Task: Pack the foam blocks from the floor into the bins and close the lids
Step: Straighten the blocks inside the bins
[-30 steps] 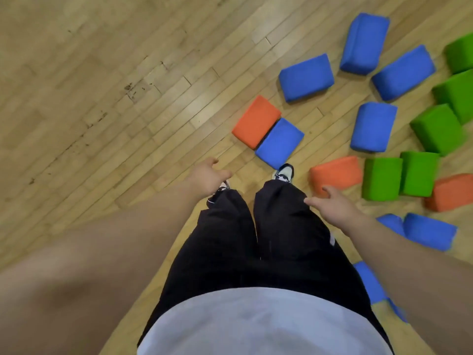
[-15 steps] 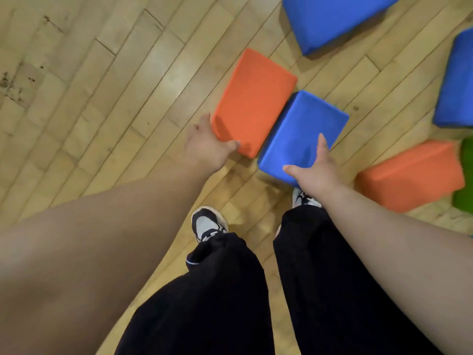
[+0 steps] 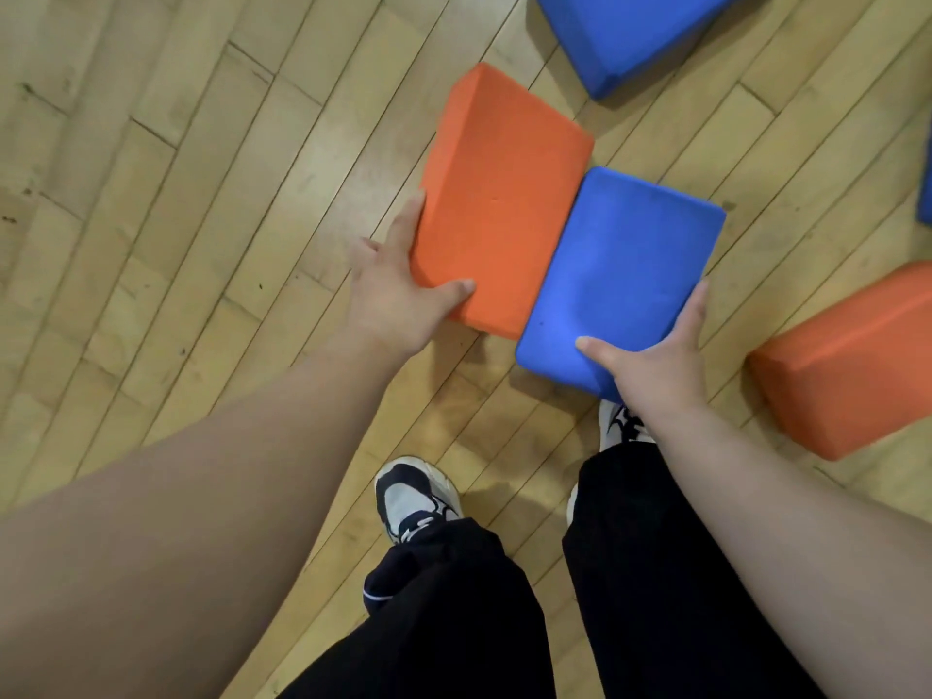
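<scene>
Two orange foam blocks on the floor (image 3: 151, 254): middle orange block (image 3: 499, 194), right orange block (image 3: 852, 360). Three blue: middle blue block (image 3: 625, 264), top blue block (image 3: 630, 32), and a blue sliver (image 3: 927, 194) at the right edge. Two hands, left hand (image 3: 398, 295) and right hand (image 3: 655, 363); two shoes, left shoe (image 3: 413, 502) and right shoe (image 3: 623, 426).

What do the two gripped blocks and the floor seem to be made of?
Orange block gripped by the left hand and blue block gripped by the right hand: probably dense foam, matte, finely textured, edges softly rounded. Floor: wooden strips with grain, seams and slight sheen, likely varnished.
</scene>
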Demonstrator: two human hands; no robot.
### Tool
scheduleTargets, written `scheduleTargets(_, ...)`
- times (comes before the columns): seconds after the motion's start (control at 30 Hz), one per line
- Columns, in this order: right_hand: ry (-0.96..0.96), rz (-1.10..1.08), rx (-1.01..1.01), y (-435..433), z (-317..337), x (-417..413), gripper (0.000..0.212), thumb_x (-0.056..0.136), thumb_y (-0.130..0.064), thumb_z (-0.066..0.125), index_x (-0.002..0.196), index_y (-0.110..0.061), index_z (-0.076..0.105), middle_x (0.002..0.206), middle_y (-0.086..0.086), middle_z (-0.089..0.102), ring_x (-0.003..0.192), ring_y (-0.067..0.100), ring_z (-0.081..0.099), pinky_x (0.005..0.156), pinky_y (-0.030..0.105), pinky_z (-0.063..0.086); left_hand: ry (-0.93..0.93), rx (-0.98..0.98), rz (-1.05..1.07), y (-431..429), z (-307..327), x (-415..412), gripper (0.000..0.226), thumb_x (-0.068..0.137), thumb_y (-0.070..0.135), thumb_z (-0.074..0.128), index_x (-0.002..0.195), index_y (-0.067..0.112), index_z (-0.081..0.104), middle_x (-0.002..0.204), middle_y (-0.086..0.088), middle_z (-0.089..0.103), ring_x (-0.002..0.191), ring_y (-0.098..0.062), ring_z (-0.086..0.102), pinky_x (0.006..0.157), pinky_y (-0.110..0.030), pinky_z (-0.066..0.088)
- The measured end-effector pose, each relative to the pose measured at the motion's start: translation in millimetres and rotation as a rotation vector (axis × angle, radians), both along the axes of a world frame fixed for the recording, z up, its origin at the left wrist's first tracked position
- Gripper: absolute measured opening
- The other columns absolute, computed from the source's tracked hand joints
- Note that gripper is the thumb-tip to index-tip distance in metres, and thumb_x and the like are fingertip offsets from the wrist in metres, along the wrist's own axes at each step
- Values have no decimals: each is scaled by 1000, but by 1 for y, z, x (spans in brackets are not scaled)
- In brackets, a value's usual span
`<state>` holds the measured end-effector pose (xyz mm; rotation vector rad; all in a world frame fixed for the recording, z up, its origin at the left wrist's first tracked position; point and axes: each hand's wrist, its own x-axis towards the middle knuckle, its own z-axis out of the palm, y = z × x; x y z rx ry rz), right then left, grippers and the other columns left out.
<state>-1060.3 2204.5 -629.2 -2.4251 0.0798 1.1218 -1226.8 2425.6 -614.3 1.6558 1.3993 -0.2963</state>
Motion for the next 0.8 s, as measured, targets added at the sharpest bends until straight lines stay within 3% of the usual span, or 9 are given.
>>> scheduleTargets(0.1, 38, -26, 3, 4, 21, 11, 128, 68, -35, 91, 159, -44, 2, 144, -26, 39, 122, 4, 49, 101, 26, 41, 32, -57, -37, 4, 27, 2, 105, 77, 49, 81, 155, 57, 9, 132, -2, 30, 114, -22, 47, 101, -31, 41)
scheduleTargets(0.23, 120, 44, 24, 9, 89, 23, 117, 61, -43, 87, 153, -56, 15, 148, -10, 46, 129, 16, 53, 105, 41, 48, 96, -202, -7, -4, 92, 2, 114, 70, 53, 80, 153, 58, 2, 137, 6, 47, 114, -24, 57, 98, -45, 53)
scheduleTargets(0.37, 160, 164, -17, -5, 204, 29, 103, 78, -41, 82, 159, -44, 18, 153, -5, 41, 135, 20, 47, 101, 30, 38, 181, -193, -25, -31, 216, -6, 104, 82, 41, 80, 160, 46, 11, 134, 6, 48, 107, -20, 56, 87, -33, 48)
scheduleTargets(0.57, -4, 208, -110, -51, 412, 38, 93, 82, -49, 71, 159, -42, 20, 155, 4, 41, 139, 31, 43, 114, 41, 37, 171, -131, -139, -62, 418, -13, 87, 90, 56, 65, 157, 54, 9, 121, 1, 41, 107, -24, 55, 90, -38, 48)
scheduleTargets(0.7, -137, 70, -71, -86, 523, 17, 85, 88, -42, 63, 159, -43, 16, 162, 0, 29, 145, 23, 35, 113, 41, 36, 48, -129, -301, -74, 506, -13, 85, 84, 70, 56, 153, 59, 8, 127, -1, 47, 109, -24, 58, 98, -49, 53)
scheduleTargets(0.8, -214, -24, -63, -115, 588, -25, 84, 92, -44, 59, 159, -45, 9, 161, 3, 26, 145, 24, 34, 112, 45, 38, 7, -139, -500, -85, 553, -14, 85, 81, 76, 51, 151, 62, 7, 127, -2, 48, 108, -25, 59, 96, -47, 53)
